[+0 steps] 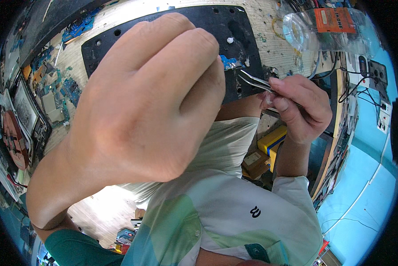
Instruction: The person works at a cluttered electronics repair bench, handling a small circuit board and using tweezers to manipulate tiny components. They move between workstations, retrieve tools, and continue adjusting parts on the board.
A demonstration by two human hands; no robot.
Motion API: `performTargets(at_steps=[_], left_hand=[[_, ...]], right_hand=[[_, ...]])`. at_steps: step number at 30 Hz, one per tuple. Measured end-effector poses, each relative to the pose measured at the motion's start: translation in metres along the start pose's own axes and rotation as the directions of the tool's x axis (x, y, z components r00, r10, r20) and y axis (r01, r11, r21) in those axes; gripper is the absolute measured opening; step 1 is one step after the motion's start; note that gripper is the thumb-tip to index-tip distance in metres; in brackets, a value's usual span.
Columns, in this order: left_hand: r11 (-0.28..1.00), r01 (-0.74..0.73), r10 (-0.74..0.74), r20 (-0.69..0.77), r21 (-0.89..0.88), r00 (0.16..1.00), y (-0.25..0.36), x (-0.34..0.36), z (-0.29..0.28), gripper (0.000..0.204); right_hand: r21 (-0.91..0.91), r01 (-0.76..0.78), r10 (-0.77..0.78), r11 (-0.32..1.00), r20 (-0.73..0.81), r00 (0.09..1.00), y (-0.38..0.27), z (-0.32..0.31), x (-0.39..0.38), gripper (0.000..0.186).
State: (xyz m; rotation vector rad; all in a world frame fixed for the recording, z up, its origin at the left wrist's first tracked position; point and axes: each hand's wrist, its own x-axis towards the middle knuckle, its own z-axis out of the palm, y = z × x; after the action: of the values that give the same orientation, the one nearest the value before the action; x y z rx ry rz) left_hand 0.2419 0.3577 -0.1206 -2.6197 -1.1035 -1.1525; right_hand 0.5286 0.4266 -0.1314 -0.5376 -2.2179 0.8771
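Note:
My left hand (145, 97) is raised close to the camera with its fingers curled in. Anything it holds is hidden behind its back and knuckles. Metal tweezers (255, 82) are pinched in my right hand (304, 108), their tips slightly apart and pointing left. A small white tuft (268, 99) shows at the same fingers. Beneath both hands lies a black mat (238, 31) with holes along its edge. A small blue circuit board (228, 63) rests on it, just beyond the tweezer tips and partly covered by my left hand. Farther up the mat is a white wad (230, 40).
Loose circuit board scraps (70, 94) litter the bench at left, near an opened flat device (23, 111). A clear plastic container (303, 37) with an orange label stands far right. Cables (356, 88) and a phone (378, 73) are at the right edge. Below sits a yellow box (272, 139).

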Motion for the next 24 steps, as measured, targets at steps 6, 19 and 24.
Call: performTargets(at_steps=[6, 19, 24], left_hand=[[1.0, -0.016, 0.016, -0.003, 0.0, 1.0, -0.002, -0.001, 0.002, 0.054], [1.0, -0.013, 0.013, -0.027, -0.004, 1.0, -0.002, -0.003, 0.004, 0.053], [1.0, -0.025, 0.026, -0.038, 0.015, 0.999, -0.002, -0.004, 0.006, 0.05]], right_hand=[[0.003, -0.015, 0.015, 1.0, 0.005, 1.0, 0.001, 0.0, 0.0, 0.035], [-0.015, -0.051, 0.052, 0.999, 0.064, 0.997, -0.005, -0.001, 0.011, 0.032], [0.044, -0.154, 0.15, 0.987, 0.088, 0.985, -0.007, -0.003, 0.014, 0.026]])
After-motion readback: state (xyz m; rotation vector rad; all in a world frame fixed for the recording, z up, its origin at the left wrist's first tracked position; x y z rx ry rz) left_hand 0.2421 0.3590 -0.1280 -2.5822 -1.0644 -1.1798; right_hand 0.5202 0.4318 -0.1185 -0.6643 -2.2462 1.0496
